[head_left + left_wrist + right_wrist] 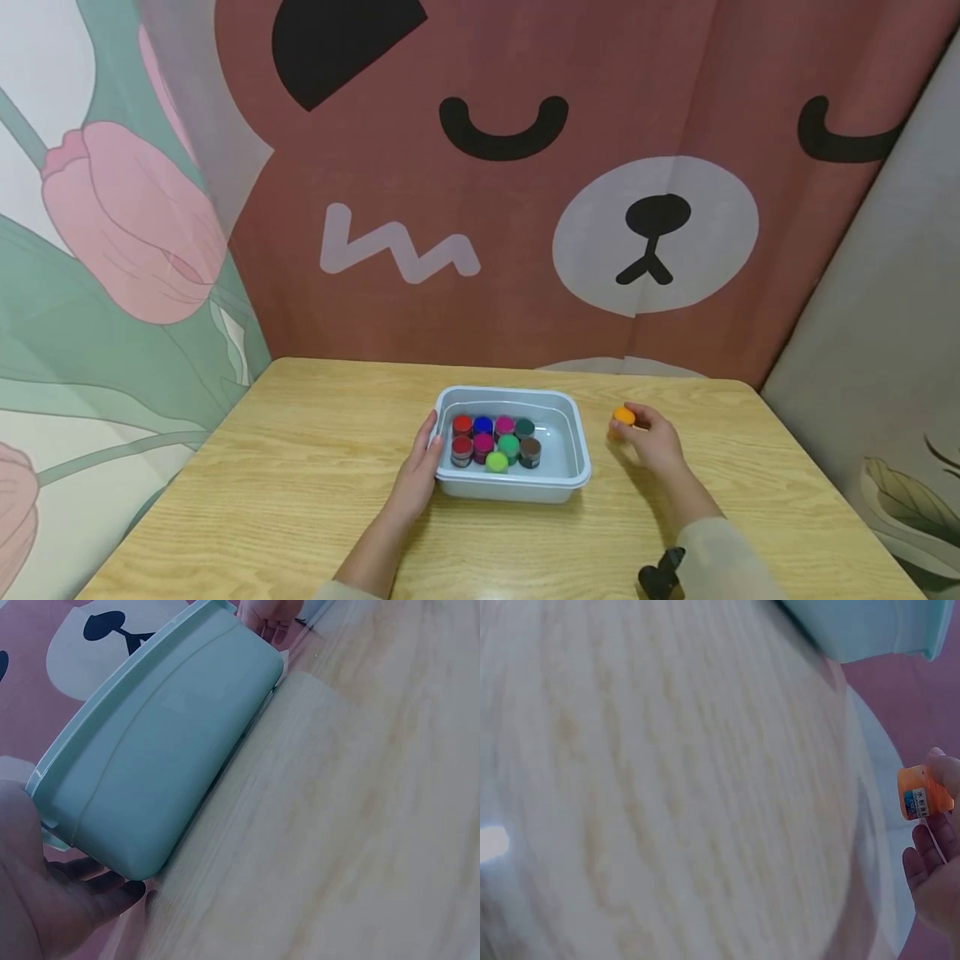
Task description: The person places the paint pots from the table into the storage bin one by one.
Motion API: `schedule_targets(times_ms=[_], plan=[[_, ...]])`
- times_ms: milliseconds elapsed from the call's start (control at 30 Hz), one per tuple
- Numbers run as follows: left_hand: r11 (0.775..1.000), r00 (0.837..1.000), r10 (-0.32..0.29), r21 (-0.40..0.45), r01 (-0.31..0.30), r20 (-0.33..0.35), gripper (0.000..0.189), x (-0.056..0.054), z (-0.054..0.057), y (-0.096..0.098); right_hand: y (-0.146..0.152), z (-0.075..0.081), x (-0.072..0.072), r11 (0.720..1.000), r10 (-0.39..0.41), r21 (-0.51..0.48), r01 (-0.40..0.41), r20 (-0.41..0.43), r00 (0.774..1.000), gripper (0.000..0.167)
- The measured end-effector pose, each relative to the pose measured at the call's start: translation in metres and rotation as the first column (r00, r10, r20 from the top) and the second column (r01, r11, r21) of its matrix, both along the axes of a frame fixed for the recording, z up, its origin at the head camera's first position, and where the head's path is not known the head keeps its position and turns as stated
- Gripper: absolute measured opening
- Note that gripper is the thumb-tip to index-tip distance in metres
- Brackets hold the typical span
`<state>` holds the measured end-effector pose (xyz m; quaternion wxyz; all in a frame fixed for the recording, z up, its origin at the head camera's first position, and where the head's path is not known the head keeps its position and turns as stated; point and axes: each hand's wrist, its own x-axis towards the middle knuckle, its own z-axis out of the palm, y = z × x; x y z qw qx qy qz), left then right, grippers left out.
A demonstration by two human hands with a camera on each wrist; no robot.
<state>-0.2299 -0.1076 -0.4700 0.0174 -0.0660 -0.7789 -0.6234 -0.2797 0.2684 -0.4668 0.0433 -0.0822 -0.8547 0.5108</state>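
Note:
A pale blue plastic tub point(517, 492) sits on the table and holds several small paint jars, among them a lime green one point(497, 462) and a brown one point(530, 451). At the tub's left end, my left hand point(418, 471) grips the side, with the thumb at the rim and fingers against the outer wall. To the right of the tub, my right hand point(654, 439) pinches an orange paint jar point(623, 416) between thumb and fingers. A printed label shows on that orange jar in the right wrist view, where the hand point(937, 862) is partly cut off.
The wooden table point(300, 467) reaches back to a curtain point(525, 325) with a bear face. A black object point(660, 575) is by the right sleeve at the front. A floral cloth point(135, 250) hangs on the left.

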Motion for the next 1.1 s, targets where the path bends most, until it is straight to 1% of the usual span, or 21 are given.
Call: schedule_targets(times_ms=[100,400,667,833,933,1100], plan=[[1.000,1.000,0.002,0.005,-0.002,-0.001,0.056,0.000,0.001,0.000,-0.001,0.006,0.000,1.000,0.009,0.014,-0.009,-0.018,1.000,0.065],[1.000,1.000,0.002,-0.005,-0.002,-0.002,0.056,-0.001,-0.001,0.000,-0.011,0.028,0.004,0.998,0.064,0.002,-0.064,-0.071,0.995,0.069],[1.000,1.000,0.004,-0.010,-0.004,-0.001,0.056,-0.001,-0.001,0.000,-0.027,0.050,0.009,0.995,0.104,0.021,-0.102,-0.117,0.988,0.064],[1.000,1.000,0.007,-0.012,-0.007,0.001,0.056,-0.001,0.000,-0.001,-0.039,0.061,0.012,0.990,0.141,0.001,-0.142,-0.152,0.978,0.058],[1.000,1.000,0.002,-0.018,-0.002,0.001,0.055,0.000,0.000,-0.001,-0.047,0.067,0.013,0.985,0.169,0.004,-0.171,-0.153,0.974,0.057],[1.000,1.000,-0.003,-0.017,0.003,-0.001,0.056,0.000,0.001,-0.001,-0.058,0.072,0.015,0.977,0.213,0.036,-0.210,-0.122,0.969,0.059]])
